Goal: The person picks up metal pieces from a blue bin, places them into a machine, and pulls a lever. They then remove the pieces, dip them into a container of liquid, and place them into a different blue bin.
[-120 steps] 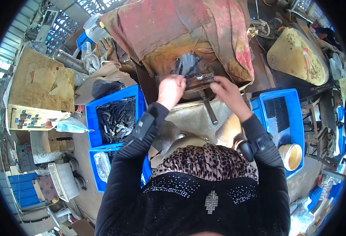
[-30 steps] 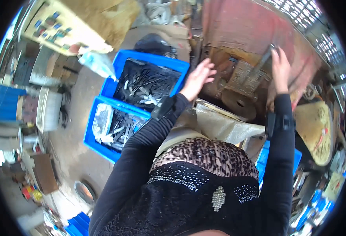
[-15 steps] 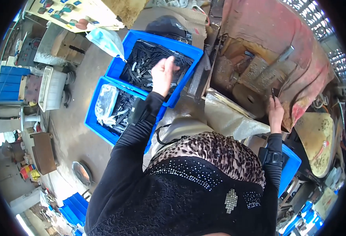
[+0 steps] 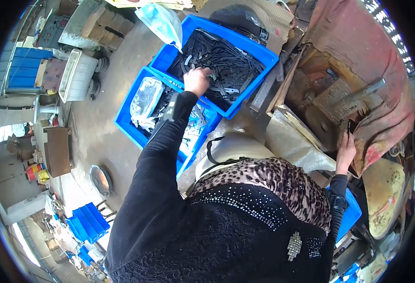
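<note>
Thin, flat black strips [image 4: 238, 63] fill the far blue rectangular plastic bin [image 4: 254, 88], left. The left hand [image 4: 197, 81] has just lowered to them, bringing strips within grasp; its curled hold is unclear. The right hand [image 4: 345, 153] narrowly pinches a slim dark piece [image 4: 349, 126].

The left arm [image 4: 158, 148] reaches from the lower left of the frame up to the upper middle, long and only slightly bent, black-sleeved down to the wrist [image 4: 186, 98]. The left hand [image 4: 197, 81] is just left of centre in the upper part, its back upward and its fingers bent downward toward the right; the fingertips are too hidden to tell whether they meet.

The right arm [image 4: 335, 226] runs close along the torso [image 4: 231, 231], at right of the frame. The right hand [image 4: 346, 153] points upward right of centre, thumb and fingers drawn together in a pinch. The two hands are well apart, the left higher in the frame.
</note>
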`<state>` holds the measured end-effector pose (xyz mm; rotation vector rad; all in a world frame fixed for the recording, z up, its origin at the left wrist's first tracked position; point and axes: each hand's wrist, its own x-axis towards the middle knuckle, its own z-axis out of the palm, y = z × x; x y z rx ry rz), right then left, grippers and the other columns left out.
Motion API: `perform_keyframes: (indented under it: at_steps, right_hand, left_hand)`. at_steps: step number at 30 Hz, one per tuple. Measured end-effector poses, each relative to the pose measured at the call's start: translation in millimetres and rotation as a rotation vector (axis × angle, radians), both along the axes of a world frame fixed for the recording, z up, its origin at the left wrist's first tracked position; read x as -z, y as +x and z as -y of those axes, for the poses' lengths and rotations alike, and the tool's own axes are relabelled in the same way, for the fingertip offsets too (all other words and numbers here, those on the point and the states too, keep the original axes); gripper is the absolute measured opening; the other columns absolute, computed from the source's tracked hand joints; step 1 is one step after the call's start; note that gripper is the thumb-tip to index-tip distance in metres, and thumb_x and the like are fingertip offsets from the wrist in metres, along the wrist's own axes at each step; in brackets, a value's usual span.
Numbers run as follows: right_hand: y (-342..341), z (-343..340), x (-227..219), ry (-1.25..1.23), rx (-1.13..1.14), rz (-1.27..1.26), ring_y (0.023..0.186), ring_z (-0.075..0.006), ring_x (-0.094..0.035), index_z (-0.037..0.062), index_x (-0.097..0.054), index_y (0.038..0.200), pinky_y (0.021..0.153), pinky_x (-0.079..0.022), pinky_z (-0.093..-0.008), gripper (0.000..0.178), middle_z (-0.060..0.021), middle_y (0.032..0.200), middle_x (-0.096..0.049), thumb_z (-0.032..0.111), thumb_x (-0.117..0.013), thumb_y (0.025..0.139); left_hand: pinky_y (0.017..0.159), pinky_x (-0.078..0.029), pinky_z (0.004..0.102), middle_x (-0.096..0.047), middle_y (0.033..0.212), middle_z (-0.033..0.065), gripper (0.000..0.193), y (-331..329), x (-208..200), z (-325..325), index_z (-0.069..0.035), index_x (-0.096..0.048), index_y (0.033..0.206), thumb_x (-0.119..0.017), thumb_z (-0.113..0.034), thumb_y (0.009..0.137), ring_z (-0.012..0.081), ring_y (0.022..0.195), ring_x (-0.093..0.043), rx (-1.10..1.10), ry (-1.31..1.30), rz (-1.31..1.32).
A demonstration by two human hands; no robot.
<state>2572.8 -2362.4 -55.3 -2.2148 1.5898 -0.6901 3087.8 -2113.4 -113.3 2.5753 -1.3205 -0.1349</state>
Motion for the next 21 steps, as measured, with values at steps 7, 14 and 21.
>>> perform_keyframes:
  at_steps: [7, 14, 21]
  right_hand:
    - [-3.0, 0.6, -0.6, 0.043, 0.062, -0.041, 0.075, -0.0268, -0.06, 0.0042, -0.063, 0.116, 0.07, -0.048, -0.0352, 0.033, -0.0182, 0.086, -0.065, 0.029, -0.054, 0.097]
    - [-1.2, -1.1, -2.9, 0.01, 0.115, -0.121, 0.083, -0.0358, -0.064, 0.0065, -0.063, 0.115, 0.073, -0.049, -0.0393, 0.033, -0.0225, 0.091, -0.066, 0.031, -0.054, 0.096]
    - [5.5, -6.2, -8.1, 0.006, 0.081, -0.058, 0.079, -0.0306, -0.064, 0.0077, -0.063, 0.116, 0.072, -0.049, -0.0379, 0.031, -0.0198, 0.089, -0.066, 0.029, -0.053, 0.096]
  left_hand:
    - [0.084, -0.046, 0.0446, -0.066, 0.099, 0.0043, 0.028, 15.9, 31.4, 34.9, -0.024, -0.072, 0.101, -0.062, -0.017, 0.076, 0.028, 0.102, -0.06, 0.139, 0.097, -0.07]
    - [0.088, -0.044, 0.0454, -0.062, 0.108, 0.0077, 0.025, -4.5, 45.4, 72.6, -0.018, -0.069, 0.099, -0.068, -0.029, 0.077, 0.0298, 0.106, -0.057, 0.306, 0.28, 0.091]
    - [0.077, -0.053, 0.0425, -0.069, 0.094, 0.0144, 0.018, 22.1, 47.5, 63.6, -0.012, -0.067, 0.096, -0.056, -0.016, 0.081, 0.0328, 0.09, -0.066, 0.332, 0.34, -0.043]
